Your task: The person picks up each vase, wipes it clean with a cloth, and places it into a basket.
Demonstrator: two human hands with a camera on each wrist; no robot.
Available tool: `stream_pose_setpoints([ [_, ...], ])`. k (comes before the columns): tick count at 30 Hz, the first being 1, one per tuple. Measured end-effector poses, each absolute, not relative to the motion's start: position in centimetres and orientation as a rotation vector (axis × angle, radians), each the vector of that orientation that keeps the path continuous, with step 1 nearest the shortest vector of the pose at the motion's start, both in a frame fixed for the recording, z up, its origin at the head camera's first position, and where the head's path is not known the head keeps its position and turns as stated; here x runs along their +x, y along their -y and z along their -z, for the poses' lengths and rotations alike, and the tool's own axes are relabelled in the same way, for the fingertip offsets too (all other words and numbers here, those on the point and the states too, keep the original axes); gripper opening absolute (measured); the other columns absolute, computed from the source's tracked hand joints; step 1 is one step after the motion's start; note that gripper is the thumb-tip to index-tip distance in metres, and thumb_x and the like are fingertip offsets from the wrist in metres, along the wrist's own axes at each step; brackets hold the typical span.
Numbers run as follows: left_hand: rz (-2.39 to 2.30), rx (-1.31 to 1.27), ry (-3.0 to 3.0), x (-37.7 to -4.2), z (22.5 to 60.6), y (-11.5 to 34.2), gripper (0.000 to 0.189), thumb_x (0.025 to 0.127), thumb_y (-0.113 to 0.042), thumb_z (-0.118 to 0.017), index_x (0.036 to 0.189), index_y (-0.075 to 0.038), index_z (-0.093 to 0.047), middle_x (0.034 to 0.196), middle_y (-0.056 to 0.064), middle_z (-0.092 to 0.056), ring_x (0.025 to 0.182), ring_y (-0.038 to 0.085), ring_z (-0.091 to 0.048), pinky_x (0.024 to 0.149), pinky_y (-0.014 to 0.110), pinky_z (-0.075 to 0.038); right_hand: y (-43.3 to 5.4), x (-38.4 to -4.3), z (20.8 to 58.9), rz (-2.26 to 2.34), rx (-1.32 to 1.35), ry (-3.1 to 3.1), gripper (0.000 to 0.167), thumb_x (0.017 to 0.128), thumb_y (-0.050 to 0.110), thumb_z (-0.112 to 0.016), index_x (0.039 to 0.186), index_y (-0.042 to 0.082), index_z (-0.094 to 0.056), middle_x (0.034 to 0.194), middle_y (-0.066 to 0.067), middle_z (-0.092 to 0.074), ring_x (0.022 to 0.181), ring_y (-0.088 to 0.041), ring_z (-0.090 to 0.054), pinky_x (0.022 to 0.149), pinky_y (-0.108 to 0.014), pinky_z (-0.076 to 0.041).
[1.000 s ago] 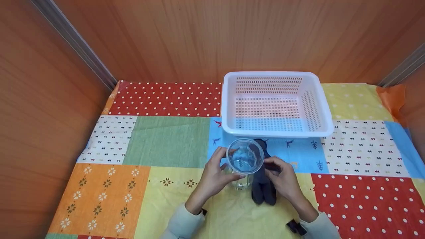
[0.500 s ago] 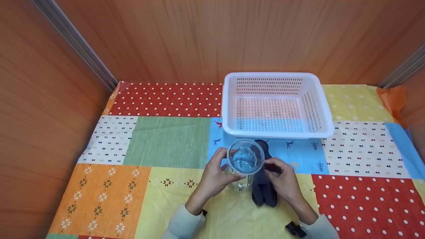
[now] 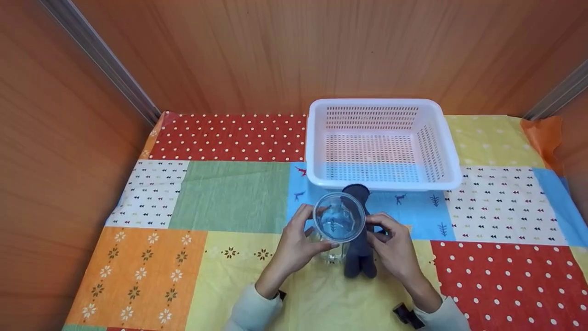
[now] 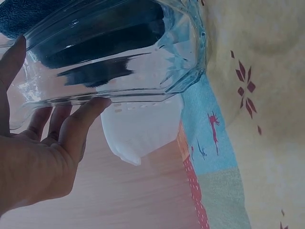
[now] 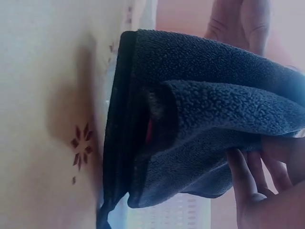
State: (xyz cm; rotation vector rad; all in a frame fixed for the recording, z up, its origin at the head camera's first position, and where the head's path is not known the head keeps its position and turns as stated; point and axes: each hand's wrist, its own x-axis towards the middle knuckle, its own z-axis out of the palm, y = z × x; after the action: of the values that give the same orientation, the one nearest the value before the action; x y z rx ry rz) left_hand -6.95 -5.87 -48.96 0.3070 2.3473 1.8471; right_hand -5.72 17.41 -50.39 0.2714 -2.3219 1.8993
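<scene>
My left hand [image 3: 294, 246] grips a clear drinking glass [image 3: 339, 220] from its left side, thumb near the rim, fingers spread along the wall. In the left wrist view, the glass [image 4: 147, 78] has a thick faceted base, and dark cloth shows through it. My right hand [image 3: 397, 248] pinches a folded dark grey cloth [image 3: 360, 262] against the glass's right side. Seen from the right wrist, the cloth [image 5: 214, 102] is fluffy with a dark bound edge and hangs in folds that hide the glass. The fingertips of my right hand [image 5: 267, 186] are partly tucked in the cloth.
A white perforated plastic basket [image 3: 383, 186] stands just beyond the hands, with nothing in it. A patchwork-print tablecloth [image 3: 234, 197] covers the table. Wood-grain panels [image 3: 294, 55] rise at the back and on both sides.
The cloth has shifted slightly left and away from me along the glass, its far end now reaching the basket's front rim in the head view. Both hands and the glass stay nearly in place.
</scene>
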Motion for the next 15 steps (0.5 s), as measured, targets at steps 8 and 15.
stream_pose_setpoints([
  [8, -1.845, 0.310, -2.344, -6.8, 48.8, 5.9, 0.065, 0.079, -0.010, -0.094, 0.135, -0.016, -0.062, 0.131, 0.001, -0.059, 0.126, 0.026, -0.054, 0.107, 0.064, -0.050, -17.8, -6.0, 51.7, -1.917, 0.235, 2.373, 0.029, 0.088, -0.022, -0.069, 0.108, -0.002, -0.076, 0.108, -0.008, -0.071, 0.101, -0.006, -0.068, 0.084, -0.020, -0.061],
  [15, -1.852, 0.324, -2.346, -6.9, 49.0, 5.9, 0.066, 0.079, -0.012, -0.094, 0.136, -0.017, -0.062, 0.132, 0.001, -0.059, 0.126, 0.027, -0.054, 0.106, 0.064, -0.050, -17.9, -6.3, 52.7, -1.927, 0.151, 2.416, 0.028, 0.086, -0.026, -0.067, 0.103, -0.005, -0.073, 0.104, -0.004, -0.071, 0.098, -0.004, -0.069, 0.083, -0.019, -0.059],
])
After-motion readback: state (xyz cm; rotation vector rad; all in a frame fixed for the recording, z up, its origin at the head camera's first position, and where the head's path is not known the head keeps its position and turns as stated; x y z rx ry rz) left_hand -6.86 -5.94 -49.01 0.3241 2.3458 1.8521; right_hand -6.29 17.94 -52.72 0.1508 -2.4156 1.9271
